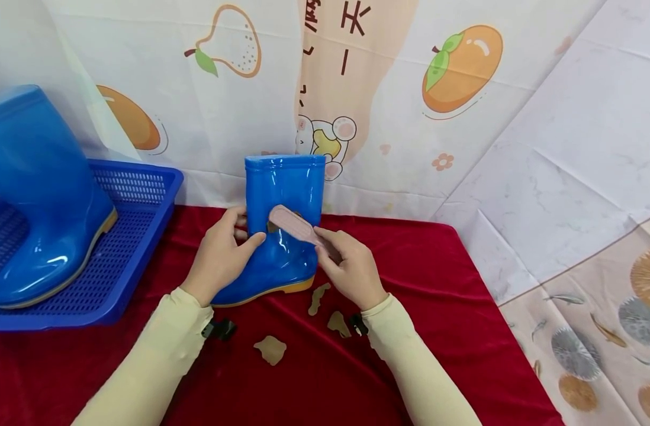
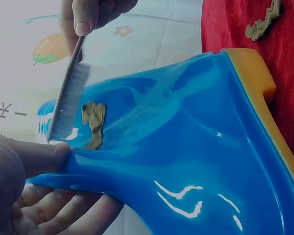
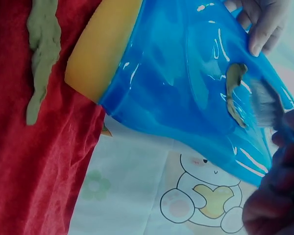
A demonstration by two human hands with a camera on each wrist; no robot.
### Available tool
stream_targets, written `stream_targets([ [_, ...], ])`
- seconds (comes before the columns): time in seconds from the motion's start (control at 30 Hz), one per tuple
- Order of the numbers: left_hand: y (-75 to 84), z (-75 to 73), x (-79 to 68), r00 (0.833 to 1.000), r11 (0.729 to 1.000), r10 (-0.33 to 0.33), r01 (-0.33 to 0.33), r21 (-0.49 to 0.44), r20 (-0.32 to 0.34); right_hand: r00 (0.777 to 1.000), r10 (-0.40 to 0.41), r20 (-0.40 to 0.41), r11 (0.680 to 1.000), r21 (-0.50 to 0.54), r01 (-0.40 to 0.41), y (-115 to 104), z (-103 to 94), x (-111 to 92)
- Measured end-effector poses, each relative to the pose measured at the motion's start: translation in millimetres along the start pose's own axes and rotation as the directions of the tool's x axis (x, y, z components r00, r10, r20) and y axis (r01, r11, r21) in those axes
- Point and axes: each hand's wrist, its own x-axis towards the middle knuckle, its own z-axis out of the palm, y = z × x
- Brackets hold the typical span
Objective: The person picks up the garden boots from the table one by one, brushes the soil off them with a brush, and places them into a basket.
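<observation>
A glossy blue rain boot [image 1: 285, 183] with a yellow sole stands upright on the red cloth, toe to the left. My left hand [image 1: 224, 254] grips its shaft, thumb on the near face and fingers behind, as the left wrist view shows. In my right hand [image 1: 351, 266] is a pinkish scrub brush [image 1: 293, 223], pinched by its handle, bristles turned to the shaft. Beside the bristles a brown mud-like patch [image 2: 94, 122] clings to the boot. Whether the bristles touch the boot, I cannot tell.
Several brown mud-like pieces [image 1: 272, 350] lie on the red cloth [image 1: 410, 260] before the boot. At the left, a blue plastic basket [image 1: 171, 184] holds a second blue boot [image 1: 42, 171]. A printed white sheet [image 1: 389, 142] hangs behind the cloth-covered surface.
</observation>
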Motion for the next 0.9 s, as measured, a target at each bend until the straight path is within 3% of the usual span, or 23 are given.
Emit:
stream_targets([
  [0.13, 2.0, -1.0, -0.4, 1.0, 1.0, 0.016, -0.015, -0.001, 0.015, 0.995, -0.074, 0.066, 0.996, 0.059, 0.07, -1, 1.3, 0],
  [0.3, 2.0, -1.7, -1.1, 0.999, 0.999, 0.039, -0.039, -0.012, -0.005, 0.988, -0.104, 0.11, 0.994, 0.053, 0.099, 0, 2.3, -1],
  [0.43, 0.6, -1.7, -1.2, 0.998, 0.999, 0.049, -0.05, -0.019, -0.025, 0.989, -0.096, 0.116, 0.995, 0.006, 0.096, 1, 0.6, -1],
  [0.67, -0.2, -0.7, -1.3, 0.999, 1.0, 0.026, -0.026, -0.005, -0.024, 0.993, -0.003, 0.116, 0.998, -0.061, 0.011, 3, -10.0, 2],
  [0.9, 0.5, -0.5, -0.6, 1.0, 1.0, 0.019, -0.019, -0.001, 0.006, 0.996, -0.042, 0.076, 0.999, 0.024, 0.041, 1, -3.9, 1],
])
